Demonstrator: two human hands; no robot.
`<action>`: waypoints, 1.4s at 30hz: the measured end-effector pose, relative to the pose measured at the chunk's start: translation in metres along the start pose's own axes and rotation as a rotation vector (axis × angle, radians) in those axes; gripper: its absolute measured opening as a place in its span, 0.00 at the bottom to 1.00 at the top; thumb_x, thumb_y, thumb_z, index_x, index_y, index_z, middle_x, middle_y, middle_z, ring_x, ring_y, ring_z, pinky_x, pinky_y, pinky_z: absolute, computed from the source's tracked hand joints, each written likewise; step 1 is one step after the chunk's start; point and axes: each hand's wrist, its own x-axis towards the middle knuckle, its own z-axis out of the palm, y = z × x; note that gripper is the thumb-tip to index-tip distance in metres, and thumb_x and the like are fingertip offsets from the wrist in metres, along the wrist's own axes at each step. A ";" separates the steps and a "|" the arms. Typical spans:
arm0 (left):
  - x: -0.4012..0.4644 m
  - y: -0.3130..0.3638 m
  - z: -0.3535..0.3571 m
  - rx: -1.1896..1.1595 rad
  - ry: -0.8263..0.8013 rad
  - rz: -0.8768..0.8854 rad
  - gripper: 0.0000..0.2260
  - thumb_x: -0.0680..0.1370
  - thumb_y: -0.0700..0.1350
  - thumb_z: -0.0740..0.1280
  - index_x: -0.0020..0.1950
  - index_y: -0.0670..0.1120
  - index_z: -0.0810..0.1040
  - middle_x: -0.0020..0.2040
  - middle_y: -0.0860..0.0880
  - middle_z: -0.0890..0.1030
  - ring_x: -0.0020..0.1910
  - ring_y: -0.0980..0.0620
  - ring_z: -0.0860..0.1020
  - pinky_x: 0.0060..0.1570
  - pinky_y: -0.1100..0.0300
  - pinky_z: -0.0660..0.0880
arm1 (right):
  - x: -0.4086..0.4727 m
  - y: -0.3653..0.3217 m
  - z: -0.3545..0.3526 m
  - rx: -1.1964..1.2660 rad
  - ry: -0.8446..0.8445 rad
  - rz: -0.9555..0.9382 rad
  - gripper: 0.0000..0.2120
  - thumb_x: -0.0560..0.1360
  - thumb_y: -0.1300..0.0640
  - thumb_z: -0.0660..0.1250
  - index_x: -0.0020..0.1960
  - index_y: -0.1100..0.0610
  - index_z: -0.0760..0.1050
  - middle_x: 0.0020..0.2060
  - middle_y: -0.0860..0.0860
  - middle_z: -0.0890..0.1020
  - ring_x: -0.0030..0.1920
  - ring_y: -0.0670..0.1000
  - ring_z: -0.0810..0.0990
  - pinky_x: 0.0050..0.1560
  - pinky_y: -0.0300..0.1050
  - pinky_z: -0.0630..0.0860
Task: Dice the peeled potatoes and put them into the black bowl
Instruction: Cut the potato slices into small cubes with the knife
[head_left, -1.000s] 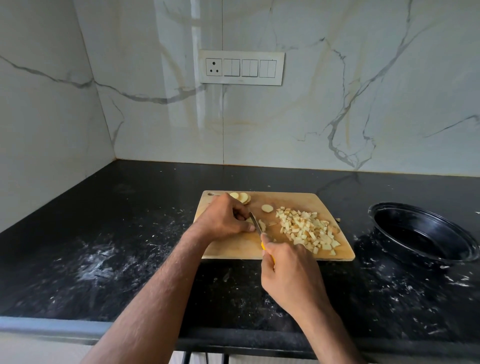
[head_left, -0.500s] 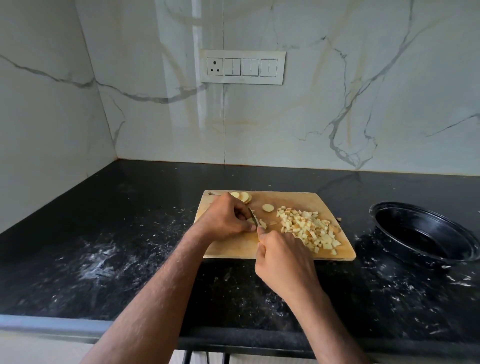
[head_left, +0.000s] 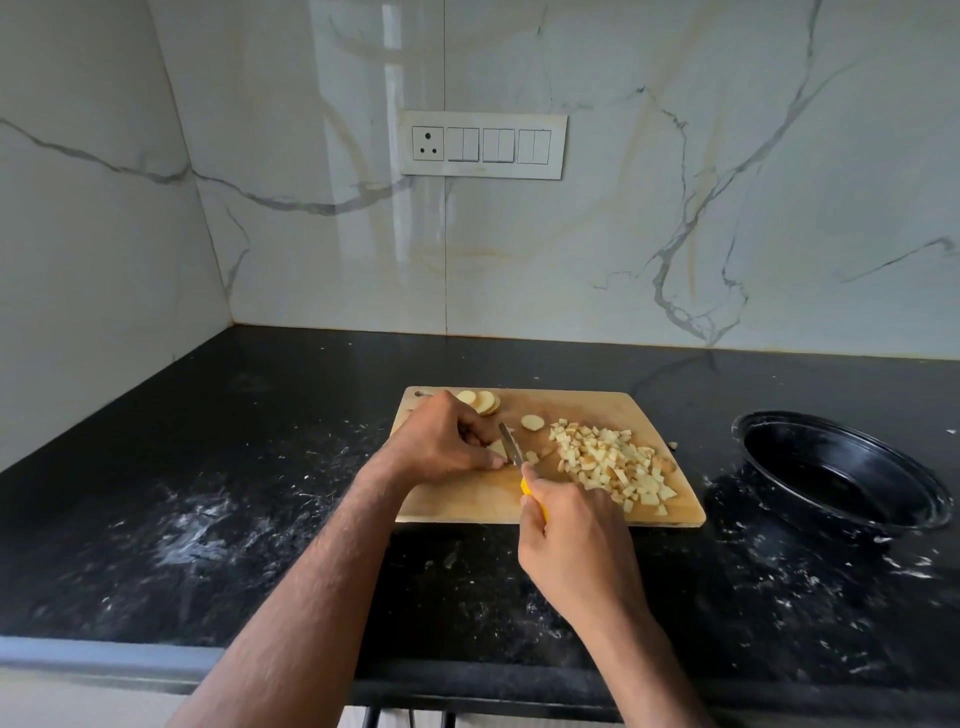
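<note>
Nearest, the black worktop (head_left: 260, 545), flecked white, with its front lip at the bottom. Right hand (head_left: 574, 545), grip wrapped round the yellow-handled knife (head_left: 511, 446), blade down on the wooden cutting board (head_left: 467, 504). Left hand (head_left: 441, 447) pins a potato piece (head_left: 496, 448) beside the blade, fingers curled on it. Diced potato (head_left: 610, 462) heaps on the board's right; round slices (head_left: 480, 401) at its far edge. Black bowl (head_left: 836, 473) well apart, right. Behind, marble wall and switch panel (head_left: 482, 145).
</note>
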 end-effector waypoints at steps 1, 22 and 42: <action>0.000 0.000 0.000 0.004 -0.002 0.003 0.07 0.66 0.45 0.82 0.40 0.46 0.87 0.34 0.50 0.82 0.32 0.59 0.73 0.35 0.55 0.73 | 0.000 -0.001 0.000 -0.004 -0.005 -0.010 0.18 0.80 0.53 0.65 0.69 0.50 0.76 0.36 0.47 0.84 0.26 0.43 0.68 0.26 0.28 0.60; 0.003 -0.002 0.003 -0.008 -0.050 -0.039 0.04 0.71 0.43 0.79 0.37 0.50 0.87 0.35 0.55 0.84 0.39 0.54 0.81 0.44 0.48 0.80 | 0.013 -0.010 -0.001 -0.107 -0.139 -0.015 0.13 0.82 0.53 0.60 0.58 0.56 0.81 0.44 0.48 0.85 0.30 0.45 0.75 0.26 0.33 0.67; -0.002 0.001 0.005 -0.041 0.008 -0.010 0.05 0.71 0.43 0.80 0.45 0.50 0.88 0.42 0.56 0.86 0.45 0.59 0.83 0.52 0.58 0.80 | -0.020 0.007 -0.027 0.177 -0.011 0.049 0.16 0.79 0.58 0.67 0.67 0.56 0.78 0.38 0.45 0.85 0.27 0.42 0.75 0.21 0.31 0.64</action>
